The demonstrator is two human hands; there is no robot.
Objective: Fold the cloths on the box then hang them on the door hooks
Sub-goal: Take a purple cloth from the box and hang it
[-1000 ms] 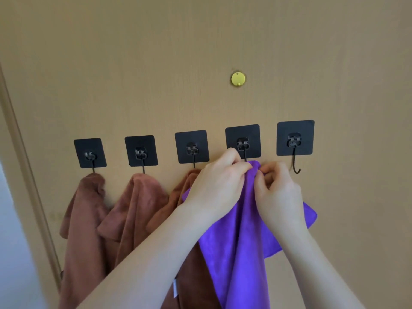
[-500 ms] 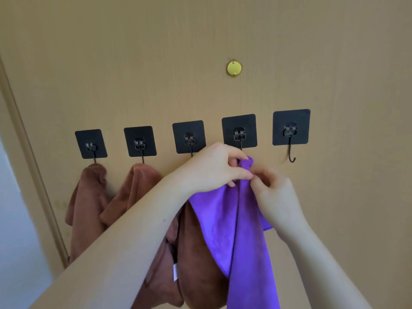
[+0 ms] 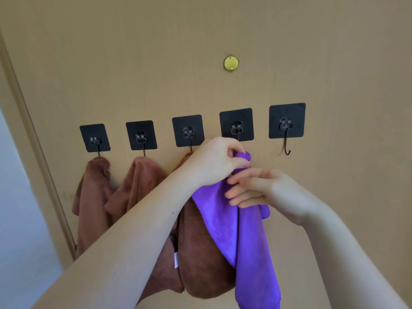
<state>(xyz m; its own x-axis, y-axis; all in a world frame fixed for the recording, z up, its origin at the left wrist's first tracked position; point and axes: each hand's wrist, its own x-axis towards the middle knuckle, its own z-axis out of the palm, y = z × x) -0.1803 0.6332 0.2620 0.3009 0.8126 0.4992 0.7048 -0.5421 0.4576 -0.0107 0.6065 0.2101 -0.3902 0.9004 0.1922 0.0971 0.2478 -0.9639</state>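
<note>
L hand pinches purple cloth top at 4th hook; R hand loose.

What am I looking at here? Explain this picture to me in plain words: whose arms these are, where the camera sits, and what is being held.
There is no machine here. A person wears a camera on the head, so you see their own two bare arms reaching forward toward a tan door.

Five black stick-on hooks run in a row across the door. Brown cloths hang from the first three, counting from the left. The last hook, far right, is bare.

The left hand pinches the top of a purple cloth just under the fourth hook. The hand hides that hook's tip, so I cannot tell whether the cloth is caught on it. The right hand rests lower on the same cloth, fingers loosely spread.

The small yellow disc above the hooks is something fixed to the door.
</note>
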